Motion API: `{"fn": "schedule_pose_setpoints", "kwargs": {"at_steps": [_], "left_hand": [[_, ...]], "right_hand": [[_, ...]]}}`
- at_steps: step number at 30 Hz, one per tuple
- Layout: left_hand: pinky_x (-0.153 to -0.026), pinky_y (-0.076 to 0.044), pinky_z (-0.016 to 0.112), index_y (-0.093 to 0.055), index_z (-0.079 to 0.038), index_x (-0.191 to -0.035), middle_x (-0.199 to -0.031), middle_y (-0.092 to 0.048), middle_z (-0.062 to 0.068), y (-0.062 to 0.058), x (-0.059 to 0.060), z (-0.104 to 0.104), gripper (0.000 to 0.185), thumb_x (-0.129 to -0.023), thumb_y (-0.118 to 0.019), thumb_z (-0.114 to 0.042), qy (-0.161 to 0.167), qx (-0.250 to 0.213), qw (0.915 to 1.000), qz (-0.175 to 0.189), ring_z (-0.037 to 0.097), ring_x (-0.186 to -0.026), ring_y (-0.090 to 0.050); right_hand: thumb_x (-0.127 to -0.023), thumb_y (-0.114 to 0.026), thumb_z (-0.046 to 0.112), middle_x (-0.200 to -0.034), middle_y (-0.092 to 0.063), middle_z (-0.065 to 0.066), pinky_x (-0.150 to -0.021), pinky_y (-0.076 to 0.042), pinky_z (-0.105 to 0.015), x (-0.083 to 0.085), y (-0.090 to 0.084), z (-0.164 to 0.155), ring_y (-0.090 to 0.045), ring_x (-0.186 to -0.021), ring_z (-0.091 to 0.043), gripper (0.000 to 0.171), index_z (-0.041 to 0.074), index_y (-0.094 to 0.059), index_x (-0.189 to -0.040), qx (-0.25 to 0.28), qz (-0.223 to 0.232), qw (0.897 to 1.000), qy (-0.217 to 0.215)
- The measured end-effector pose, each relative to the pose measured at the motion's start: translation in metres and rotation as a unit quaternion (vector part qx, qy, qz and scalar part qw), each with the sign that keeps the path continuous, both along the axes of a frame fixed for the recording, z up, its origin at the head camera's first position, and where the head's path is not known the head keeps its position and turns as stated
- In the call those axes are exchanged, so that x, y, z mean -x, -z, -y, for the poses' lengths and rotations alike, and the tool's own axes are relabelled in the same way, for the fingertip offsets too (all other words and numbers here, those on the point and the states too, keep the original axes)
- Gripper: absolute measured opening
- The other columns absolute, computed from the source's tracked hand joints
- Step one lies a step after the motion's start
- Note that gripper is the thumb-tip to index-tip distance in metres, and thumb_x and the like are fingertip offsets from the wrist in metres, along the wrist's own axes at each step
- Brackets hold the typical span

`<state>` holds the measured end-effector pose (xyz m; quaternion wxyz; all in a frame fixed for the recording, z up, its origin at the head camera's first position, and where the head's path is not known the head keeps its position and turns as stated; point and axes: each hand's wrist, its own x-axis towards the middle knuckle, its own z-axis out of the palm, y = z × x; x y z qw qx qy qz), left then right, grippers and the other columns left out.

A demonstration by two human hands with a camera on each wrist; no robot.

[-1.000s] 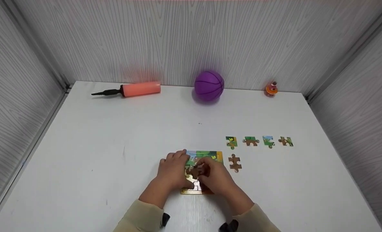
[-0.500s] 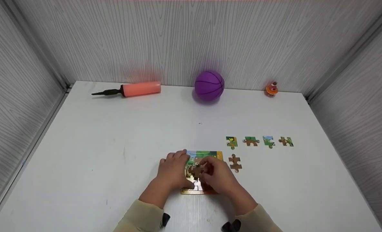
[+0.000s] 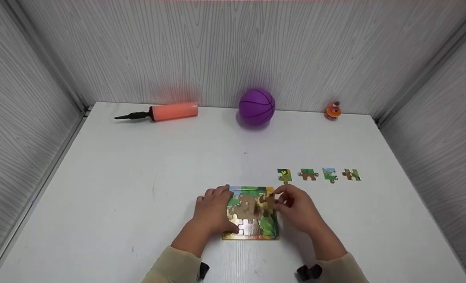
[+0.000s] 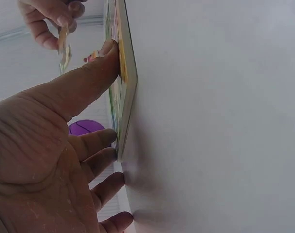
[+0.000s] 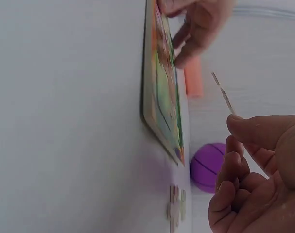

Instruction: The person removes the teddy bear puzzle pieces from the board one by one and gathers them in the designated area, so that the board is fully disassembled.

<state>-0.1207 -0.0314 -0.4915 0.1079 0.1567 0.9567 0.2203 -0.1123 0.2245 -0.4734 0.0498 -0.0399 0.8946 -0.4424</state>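
Observation:
A colourful jigsaw board (image 3: pixel 250 237) lies near the front of the table, its picture showing a brown bear face. My left hand (image 3: pixel 213 210) rests along the board's left side, fingers spread and fairly straight. In the left wrist view its thumb (image 4: pixel 96 68) lies on the board's edge. Over the board's right side, my right hand (image 3: pixel 301 208) pinches a brown puzzle piece (image 3: pixel 269 201) between thumb and fingertips. The right wrist view shows that piece (image 5: pixel 223 93) edge-on and tilted, raised above the board.
Beyond the right hand, several loose puzzle pieces (image 3: pixel 308 174) lie in a row. Along the back wall are an orange hand pump (image 3: pixel 175 111), a purple ball (image 3: pixel 257 107) and a small orange toy figure (image 3: pixel 333 111). Wood-grain panels enclose the table's back and sides.
My right hand has moved right, carrying the brown puzzle piece from the board's middle toward its right edge. It now covers a loose brown piece seen earlier. The left hand stays in place.

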Motion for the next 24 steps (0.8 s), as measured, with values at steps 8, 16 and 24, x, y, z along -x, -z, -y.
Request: {"fn": "schedule_pose_setpoints", "kwargs": {"at_steps": [8,16,24], "left_hand": [[-0.095,-0.033,0.050,-0.048,-0.015,-0.138,-0.150,-0.035,0.003,-0.002,0.000,-0.001,0.098,-0.056,-0.087,-0.052,-0.001,-0.005,1.0000,0.008,0.030,-0.133,-0.033],[-0.095,-0.033,0.051,-0.048,-0.015,-0.138,-0.151,-0.035,0.003,-0.002,-0.001,-0.001,0.098,-0.056,-0.087,-0.052,0.000,-0.004,1.0000,0.007,0.030,-0.133,-0.033],[-0.095,-0.033,0.051,-0.048,-0.015,-0.138,-0.150,-0.035,0.003,0.000,0.001,0.000,0.099,-0.056,-0.087,-0.054,0.001,-0.003,1.0000,0.004,0.030,-0.132,-0.033]], "right_hand": [[-0.085,-0.069,0.006,-0.085,-0.060,-0.005,-0.058,-0.044,-0.027,0.008,-0.020,-0.068,-0.051,-0.073,-0.021,0.027,0.016,-0.062,-0.110,-0.056,-0.024,0.997,0.040],[-0.083,-0.070,0.003,-0.086,-0.061,-0.008,-0.057,-0.046,-0.026,0.009,-0.021,-0.110,-0.053,-0.073,-0.022,0.029,0.010,-0.061,-0.110,-0.054,-0.026,0.997,0.051],[-0.083,-0.073,0.010,-0.086,-0.060,-0.008,-0.060,-0.045,-0.028,0.015,-0.003,-0.133,-0.052,-0.075,-0.022,0.029,0.011,-0.063,-0.110,-0.057,0.022,0.998,0.028]]}}
